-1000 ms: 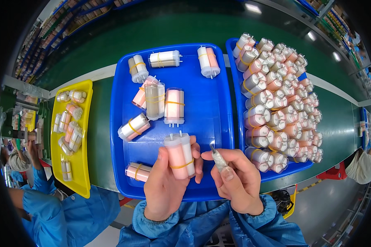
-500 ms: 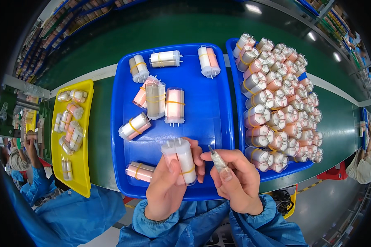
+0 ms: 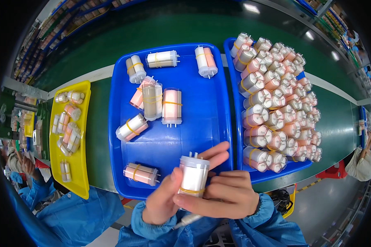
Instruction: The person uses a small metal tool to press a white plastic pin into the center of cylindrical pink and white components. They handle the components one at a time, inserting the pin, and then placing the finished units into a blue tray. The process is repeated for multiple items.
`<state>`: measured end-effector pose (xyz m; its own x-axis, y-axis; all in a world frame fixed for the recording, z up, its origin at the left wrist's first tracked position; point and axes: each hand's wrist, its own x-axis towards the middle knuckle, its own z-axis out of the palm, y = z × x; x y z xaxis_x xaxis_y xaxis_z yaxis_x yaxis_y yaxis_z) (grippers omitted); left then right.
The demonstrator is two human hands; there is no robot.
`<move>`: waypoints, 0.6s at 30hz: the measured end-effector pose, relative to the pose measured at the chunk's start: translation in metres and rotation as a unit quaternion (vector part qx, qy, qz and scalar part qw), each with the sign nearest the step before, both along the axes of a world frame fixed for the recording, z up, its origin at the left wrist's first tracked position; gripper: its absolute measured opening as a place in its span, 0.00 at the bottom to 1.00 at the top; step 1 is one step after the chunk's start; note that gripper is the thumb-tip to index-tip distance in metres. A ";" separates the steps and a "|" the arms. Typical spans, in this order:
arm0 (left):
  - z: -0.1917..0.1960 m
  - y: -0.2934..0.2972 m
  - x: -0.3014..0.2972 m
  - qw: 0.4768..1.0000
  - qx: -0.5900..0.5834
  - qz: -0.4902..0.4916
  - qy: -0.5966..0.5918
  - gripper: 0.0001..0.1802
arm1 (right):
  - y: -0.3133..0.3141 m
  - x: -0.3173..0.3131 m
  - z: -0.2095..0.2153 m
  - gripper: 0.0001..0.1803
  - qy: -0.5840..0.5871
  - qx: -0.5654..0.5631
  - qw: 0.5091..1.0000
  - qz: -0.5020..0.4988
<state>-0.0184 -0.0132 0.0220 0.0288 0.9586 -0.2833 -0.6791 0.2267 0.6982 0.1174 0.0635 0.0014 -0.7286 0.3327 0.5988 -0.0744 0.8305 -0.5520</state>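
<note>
Left grip (image 3: 163, 201) holds a banded bundle (image 3: 193, 176); blue tray (image 3: 202, 111) contains similar bundles (image 3: 171, 108).

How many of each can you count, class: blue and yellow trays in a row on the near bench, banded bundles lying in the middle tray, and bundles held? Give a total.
Blue trays: 2
Yellow tray: 1
Banded bundles lying in the middle tray: 8
Held bundle: 1
Total: 12

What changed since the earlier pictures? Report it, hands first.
The right hand has swung left to touch the banded bundle, which the left hand holds and has brought right and lower, turned to show white. The white-wrapped tool now points down-left, not up. The other bundles in the middle blue tray stayed put.
</note>
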 end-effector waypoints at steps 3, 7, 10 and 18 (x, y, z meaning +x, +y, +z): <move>0.000 -0.013 0.002 0.955 -0.033 0.141 0.257 0.41 | 0.003 0.005 0.013 0.23 0.027 -0.048 0.998 -0.009; -0.007 -0.015 -0.028 0.820 0.058 0.306 0.480 0.40 | -0.004 -0.004 0.019 0.25 -0.010 -0.052 0.996 -0.068; -0.020 -0.014 -0.025 0.832 0.134 0.407 0.352 0.38 | -0.005 -0.011 0.014 0.29 -0.139 -0.054 0.988 -0.043; -0.020 -0.009 -0.024 0.848 0.195 0.464 0.169 0.37 | -0.005 -0.026 0.018 0.34 -0.250 -0.180 0.950 -0.042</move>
